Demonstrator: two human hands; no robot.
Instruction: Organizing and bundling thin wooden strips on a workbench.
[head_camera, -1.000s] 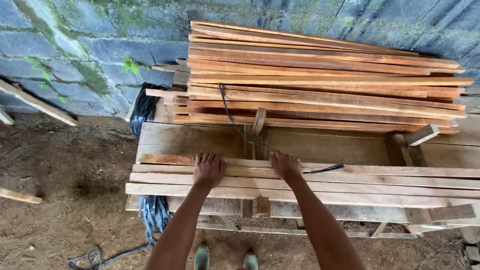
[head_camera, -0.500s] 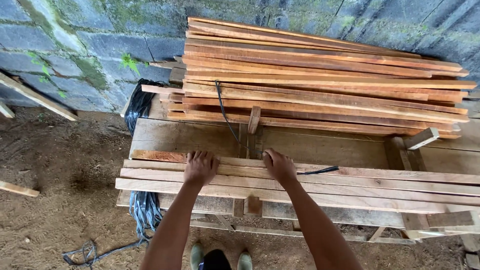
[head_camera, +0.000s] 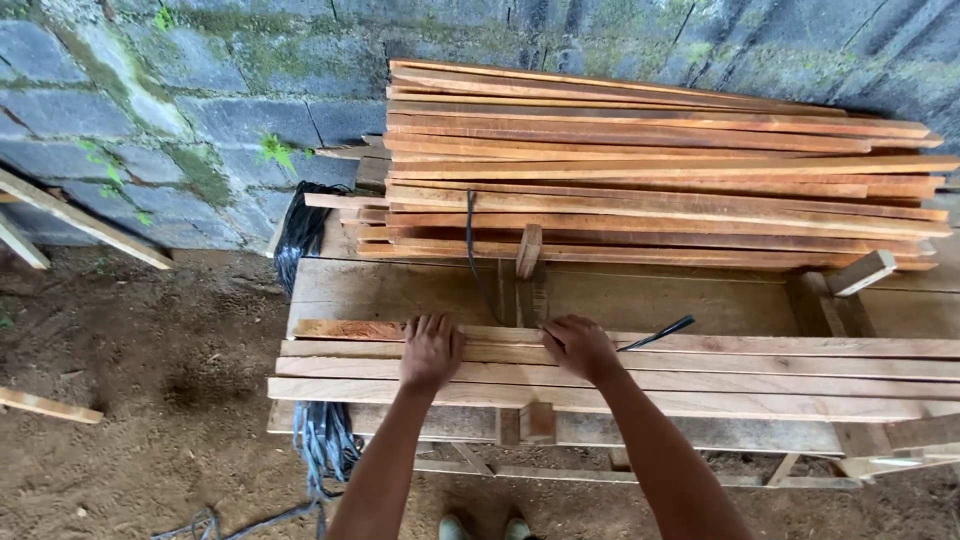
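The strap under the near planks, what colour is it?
Black strap, clearest in the head view.

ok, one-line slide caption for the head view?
Both hands, left and right, press on slats across a bench, before stacked planks.

Two hands show, a left hand (head_camera: 432, 350) and a right hand (head_camera: 580, 346), both on the near slats (head_camera: 760, 365), of which four lie side by side. The far stack (head_camera: 650, 170) holds well over a dozen slats, too overlapped to count exactly. Three loose boards (head_camera: 80, 220) lie at the left, and two boots (head_camera: 485, 527) show.
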